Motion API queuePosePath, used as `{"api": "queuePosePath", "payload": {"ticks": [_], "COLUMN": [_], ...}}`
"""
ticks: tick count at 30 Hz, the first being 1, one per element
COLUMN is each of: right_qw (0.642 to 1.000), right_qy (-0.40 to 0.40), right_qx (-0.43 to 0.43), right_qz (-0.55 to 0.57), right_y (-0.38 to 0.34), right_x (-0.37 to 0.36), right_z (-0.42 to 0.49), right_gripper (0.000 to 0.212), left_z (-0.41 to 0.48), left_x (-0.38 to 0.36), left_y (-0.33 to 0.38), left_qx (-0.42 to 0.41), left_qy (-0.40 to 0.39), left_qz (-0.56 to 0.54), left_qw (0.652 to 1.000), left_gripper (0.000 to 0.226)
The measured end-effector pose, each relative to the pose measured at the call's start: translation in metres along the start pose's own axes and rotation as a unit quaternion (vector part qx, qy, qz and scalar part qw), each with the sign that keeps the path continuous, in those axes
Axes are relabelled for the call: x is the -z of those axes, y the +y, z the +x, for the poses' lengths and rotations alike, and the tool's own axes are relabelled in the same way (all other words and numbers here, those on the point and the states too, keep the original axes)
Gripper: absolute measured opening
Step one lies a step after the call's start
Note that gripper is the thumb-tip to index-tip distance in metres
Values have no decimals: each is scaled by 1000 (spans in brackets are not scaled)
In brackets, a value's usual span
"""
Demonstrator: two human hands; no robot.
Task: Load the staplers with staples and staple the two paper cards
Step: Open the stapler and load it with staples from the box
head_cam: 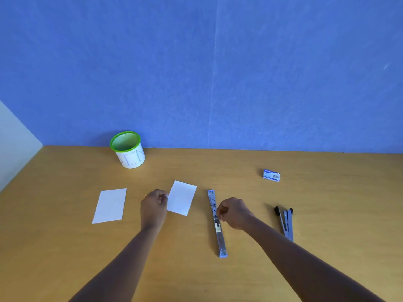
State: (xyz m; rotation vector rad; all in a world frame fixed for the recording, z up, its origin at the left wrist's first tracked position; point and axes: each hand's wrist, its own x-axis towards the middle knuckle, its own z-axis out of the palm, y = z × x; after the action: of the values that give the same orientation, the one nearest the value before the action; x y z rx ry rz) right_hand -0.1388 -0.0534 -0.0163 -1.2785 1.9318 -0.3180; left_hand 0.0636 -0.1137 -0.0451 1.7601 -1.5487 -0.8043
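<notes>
Left hand [153, 209]: fingers [162, 198] curled in, tips closed on the left edge of the near card [182, 198]. The card lies flat on the desk [65, 247], just to the right of those fingertips and turned slightly clockwise. There is a ring [147, 195] on one finger.

Right hand [235, 213]: fingers [221, 211] bunched tight, tips down at the middle of the open stapler [220, 234]. From my feed I cannot tell whether they pinch the stapler's rail, hold something small, or only touch it; the knuckles hide the contact.

The open stapler is folded out flat in one long strip. It runs away from me past the right fingertips and back toward me below them, between my two hands.

Outward, left of the left fingers: the other card [110, 205], flat, apart from the near card.

Right of the right hand, well apart: the second stapler [287, 225], lying on the desk with its arms spread partway in a narrow V.

Beyond the right fingers and further right: the staple box [271, 175], small, blue and white, lying flat.

Far beyond the left fingers: a mesh cup [130, 155] with a green rim and a white wrap with lettering, standing upright near the blue wall [196, 73].
</notes>
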Motion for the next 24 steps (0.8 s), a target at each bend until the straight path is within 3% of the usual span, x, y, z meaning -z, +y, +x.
{"api": "queuePosePath", "payload": {"ticks": [6,11,17,21,24], "right_qw": [999,997,991,981,958], "right_qy": [-12,-18,-22,-57,-94], "right_qx": [27,74,130,86,47], "right_qz": [-40,-30,16,162,267], "right_y": [-39,-92,-169,-212,-241], "right_x": [6,7,4,-3,-8], "right_z": [11,29,57,78,92], "right_gripper": [12,13,14,16,19], "left_z": [25,35,50,50,52], "left_x": [18,22,14,10,4], "left_y": [-23,-37,-60,-70,-73], "left_qx": [-22,-113,-179,-204,-221], "left_qy": [3,7,-47,-45,-1], "left_qz": [92,195,219,232,231], "left_qw": [996,974,958,950,948], "left_gripper": [16,14,39,41,37]}}
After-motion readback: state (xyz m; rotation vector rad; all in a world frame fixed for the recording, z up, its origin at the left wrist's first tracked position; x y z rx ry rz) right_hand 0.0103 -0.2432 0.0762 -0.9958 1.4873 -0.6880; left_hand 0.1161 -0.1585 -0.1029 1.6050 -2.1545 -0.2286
